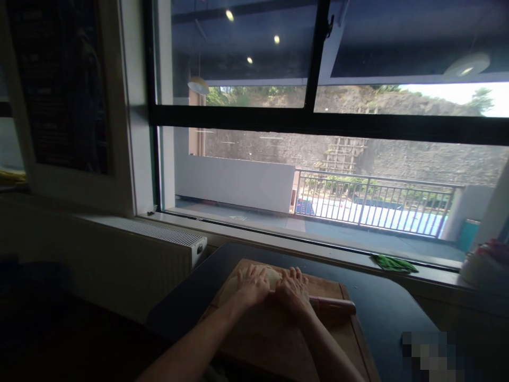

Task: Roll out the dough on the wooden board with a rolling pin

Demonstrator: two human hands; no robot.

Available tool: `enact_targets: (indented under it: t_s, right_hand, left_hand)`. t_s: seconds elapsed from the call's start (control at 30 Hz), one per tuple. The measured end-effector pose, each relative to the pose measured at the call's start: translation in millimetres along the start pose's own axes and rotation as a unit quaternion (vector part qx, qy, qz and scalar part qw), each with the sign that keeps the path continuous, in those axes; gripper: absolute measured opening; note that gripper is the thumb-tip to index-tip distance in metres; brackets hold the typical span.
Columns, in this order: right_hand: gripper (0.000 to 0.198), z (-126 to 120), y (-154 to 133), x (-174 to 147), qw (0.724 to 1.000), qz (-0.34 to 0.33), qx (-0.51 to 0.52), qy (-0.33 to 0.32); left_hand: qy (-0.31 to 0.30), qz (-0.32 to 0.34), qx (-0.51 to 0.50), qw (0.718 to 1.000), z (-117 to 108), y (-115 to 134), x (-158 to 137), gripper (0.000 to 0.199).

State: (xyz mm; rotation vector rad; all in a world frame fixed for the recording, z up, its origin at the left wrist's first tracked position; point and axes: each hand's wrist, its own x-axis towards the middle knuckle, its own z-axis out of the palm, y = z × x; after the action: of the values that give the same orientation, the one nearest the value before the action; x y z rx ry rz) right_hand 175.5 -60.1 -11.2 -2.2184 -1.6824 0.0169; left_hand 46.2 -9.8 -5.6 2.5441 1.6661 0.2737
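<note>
A pale sheet of dough (228, 292) lies on a wooden board (330, 345), partly hidden by my hands and forearms. Across it runs a rolling pin (334, 304), its right end sticking out past my right hand (293, 289). That hand is closed over the pin, fingers bent forward across it. Close beside it, my left hand (253, 285) rests over the pin's left part, fingers pointing away from me. The pin's left end is hidden under that hand.
The board sits on a dark table (382, 307) against the windowsill. A green cloth (393, 263) lies on the sill at right, near a whitish bundle (485, 265). A white radiator (159, 233) stands left of the table. The lower right corner is pixelated.
</note>
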Motion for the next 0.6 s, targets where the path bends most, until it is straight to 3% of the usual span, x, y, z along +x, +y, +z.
enact_targets:
  t_s: [0.17,0.3,0.43,0.6]
  right_hand:
    - [0.046,-6,-4,-59,0.998,-0.031,-0.013,0.054]
    - [0.048,-6,-3,-82,0.997,-0.05,-0.009,0.056]
    - [0.046,-10,-6,-70,0.998,-0.043,-0.014,0.048]
    - [0.046,-13,-9,-26,1.0,-0.01,-0.016,0.009]
  left_hand:
    - [0.057,0.054,0.007,0.997,4,0,-57,0.053]
    - [0.098,0.082,0.001,0.992,11,-2,-79,0.053]
    - [0.07,0.05,0.007,0.996,5,2,-67,0.055]
    - [0.031,0.007,0.013,0.999,-3,6,-22,0.055]
